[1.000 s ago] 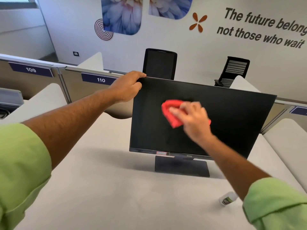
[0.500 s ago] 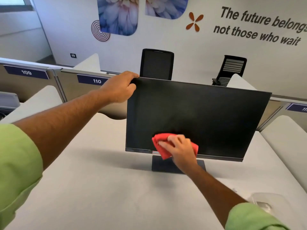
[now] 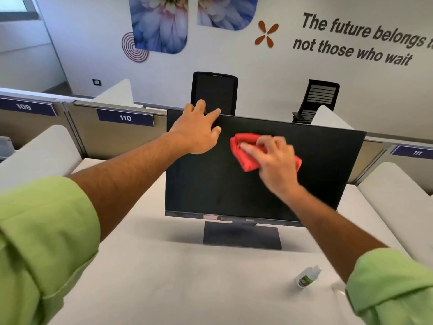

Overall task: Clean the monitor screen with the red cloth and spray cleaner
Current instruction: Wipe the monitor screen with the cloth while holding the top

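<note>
On a pale office desk (image 3: 145, 273), a black monitor (image 3: 316, 174) stands upright on its flat base (image 3: 242, 235), its dark screen facing the person at work. High on the screen, left of centre, a bunched red cloth (image 3: 246, 151) is pressed to the glass under the right hand (image 3: 274, 160), whose curled fingers grip it, part of the cloth showing past the hand on either side. The left hand (image 3: 196, 132) rests just beside it at the monitor's upper left corner, fingers spread, with the fingertips hooked over the top edge and the thumb lying on the screen face. Both forearms reach forward from rolled green sleeves (image 3: 44, 249) (the right arm crosses in front of the screen's lower right part). A small spray cleaner bottle (image 3: 307, 276) lies on its side on the desk, near the right sleeve and well apart from both hands. Behind the monitor, two black chair backs (image 3: 214, 91) rise above low partitions bearing number plates 109, 110 and one more, its number too blurred to read. Flower prints and dark lettering mark the white wall (image 3: 234, 55) beyond.
</note>
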